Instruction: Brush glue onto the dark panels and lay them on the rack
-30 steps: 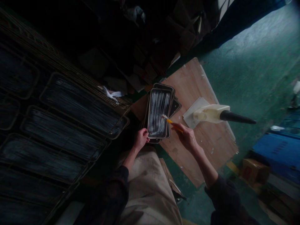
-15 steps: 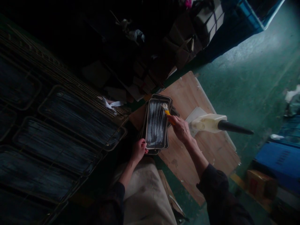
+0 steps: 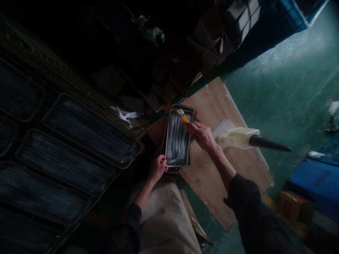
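A dark rectangular tray (image 3: 178, 141) with a pale rim lies on top of a small stack of similar trays, its inside streaked with whitish strokes. My left hand (image 3: 158, 167) pinches the tray's lower left corner. In my right hand (image 3: 202, 135) is a paintbrush (image 3: 183, 115) with a yellow handle, the fingers closed round it. Its pale bristles rest against the upper part of the tray's inside. To the right of that hand, a translucent plastic bottle with a long black nozzle (image 3: 239, 138) lies on a wooden board.
The wooden board (image 3: 209, 98) carries the stack. Along the left stands a wire rack (image 3: 76, 84) with several streaked trays (image 3: 63, 158). A white cloth strip (image 3: 127, 115) hangs at its edge. Blue crates (image 3: 317, 176) and a cardboard box (image 3: 295, 206) are at right.
The brush in my right hand has moved left and up across the top of the tray. My left hand keeps its hold on the corner. The view has shifted slightly.
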The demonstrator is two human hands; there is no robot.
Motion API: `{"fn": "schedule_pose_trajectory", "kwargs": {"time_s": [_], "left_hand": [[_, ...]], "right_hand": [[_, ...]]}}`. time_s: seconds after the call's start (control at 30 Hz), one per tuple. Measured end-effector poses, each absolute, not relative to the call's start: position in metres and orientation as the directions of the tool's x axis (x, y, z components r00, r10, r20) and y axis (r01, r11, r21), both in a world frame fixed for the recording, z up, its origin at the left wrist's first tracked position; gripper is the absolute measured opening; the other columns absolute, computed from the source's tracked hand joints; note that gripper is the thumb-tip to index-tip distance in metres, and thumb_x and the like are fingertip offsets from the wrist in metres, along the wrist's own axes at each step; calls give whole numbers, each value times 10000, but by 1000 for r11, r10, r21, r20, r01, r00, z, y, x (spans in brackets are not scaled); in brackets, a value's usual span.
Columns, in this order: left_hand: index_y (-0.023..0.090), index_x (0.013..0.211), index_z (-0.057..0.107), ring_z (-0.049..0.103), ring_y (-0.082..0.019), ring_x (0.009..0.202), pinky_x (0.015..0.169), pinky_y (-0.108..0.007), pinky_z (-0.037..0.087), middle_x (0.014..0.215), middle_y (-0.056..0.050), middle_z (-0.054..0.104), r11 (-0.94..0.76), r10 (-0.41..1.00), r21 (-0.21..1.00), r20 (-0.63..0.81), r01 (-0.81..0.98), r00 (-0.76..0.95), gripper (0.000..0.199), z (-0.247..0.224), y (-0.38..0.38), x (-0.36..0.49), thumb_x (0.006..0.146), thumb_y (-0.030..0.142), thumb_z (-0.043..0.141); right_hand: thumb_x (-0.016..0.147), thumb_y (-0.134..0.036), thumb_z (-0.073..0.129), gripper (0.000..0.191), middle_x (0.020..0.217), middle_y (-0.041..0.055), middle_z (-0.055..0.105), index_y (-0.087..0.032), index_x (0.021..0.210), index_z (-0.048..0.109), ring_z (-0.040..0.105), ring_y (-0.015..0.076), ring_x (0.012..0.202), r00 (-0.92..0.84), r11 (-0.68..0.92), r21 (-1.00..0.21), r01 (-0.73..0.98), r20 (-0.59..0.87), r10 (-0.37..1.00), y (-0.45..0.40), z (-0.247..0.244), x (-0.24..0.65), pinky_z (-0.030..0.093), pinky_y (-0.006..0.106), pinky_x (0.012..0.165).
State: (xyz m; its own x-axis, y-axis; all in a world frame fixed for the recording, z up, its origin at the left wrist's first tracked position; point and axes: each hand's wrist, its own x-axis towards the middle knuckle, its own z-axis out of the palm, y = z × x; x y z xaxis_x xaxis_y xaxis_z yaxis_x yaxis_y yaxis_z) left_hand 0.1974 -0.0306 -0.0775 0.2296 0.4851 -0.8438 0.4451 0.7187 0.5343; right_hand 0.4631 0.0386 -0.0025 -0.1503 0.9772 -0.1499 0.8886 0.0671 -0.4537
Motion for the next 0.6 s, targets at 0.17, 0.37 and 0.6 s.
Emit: {"fn": "schedule_pose_trajectory", "kwargs": {"time_s": [0.17,0.37,0.6], "left_hand": [[175,797,533,613,-103,433,388,-149,442,566,54,562,721,496,544,-838,430,227,19,-74,-30,197,811,178,520],[164,790,545,615,-111,426,385,-158,450,576,42,576,731,522,578,-816,363,247,92,-76,-33,195,795,246,586],[149,809,549,619,-111,428,374,-159,452,637,20,596,748,512,561,-828,354,230,112,-80,-35,196,804,245,607]], "right_hand": [[998,-202,428,298,928,62,648,-208,1266,558,577,171,786,-141,42,-458,888,-183,973,11,-7,467,424,270,696],[1012,-259,418,261,875,70,651,-183,1209,570,596,183,756,-53,-103,-513,852,-281,958,-63,7,436,433,273,670],[1003,-224,410,268,965,91,675,-199,1233,545,634,206,805,55,-290,-567,771,-394,918,-143,19,378,482,298,693]]}}
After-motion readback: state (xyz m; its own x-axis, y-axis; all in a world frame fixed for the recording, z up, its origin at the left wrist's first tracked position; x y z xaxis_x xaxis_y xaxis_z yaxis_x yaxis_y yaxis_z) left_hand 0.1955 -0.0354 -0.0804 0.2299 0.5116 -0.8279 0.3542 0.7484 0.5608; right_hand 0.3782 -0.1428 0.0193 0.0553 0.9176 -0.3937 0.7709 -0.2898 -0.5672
